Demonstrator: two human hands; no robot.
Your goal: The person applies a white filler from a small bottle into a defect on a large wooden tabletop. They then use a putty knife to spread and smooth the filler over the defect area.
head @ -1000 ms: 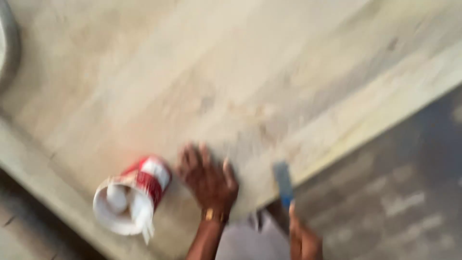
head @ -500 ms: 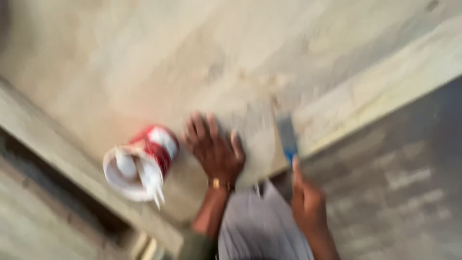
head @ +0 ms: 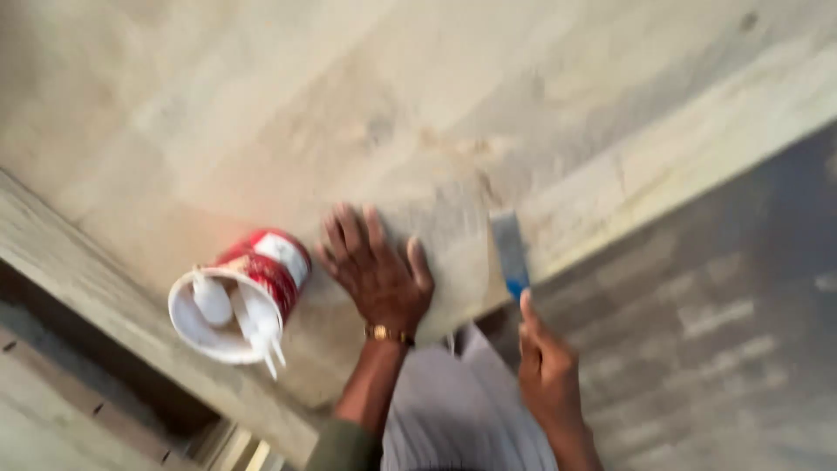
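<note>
My left hand (head: 377,269) lies flat, fingers spread, on a large pale wooden panel (head: 366,113). It wears a gold bracelet at the wrist. My right hand (head: 544,362) grips a putty knife (head: 511,253) with a blue handle; its metal blade rests on the panel near the panel's edge. A red and white tub (head: 240,296), open and smeared with white paste, stands on the panel just left of my left hand. The picture is blurred by motion.
A wooden frame rail (head: 105,305) runs along the panel's lower left edge. Grey brick paving (head: 715,349) fills the lower right. My grey trousers (head: 462,410) show between my arms.
The view has shifted, so the tub and both hands sit higher in the frame. My left hand stays flat on the panel and my right keeps hold of the putty knife.
</note>
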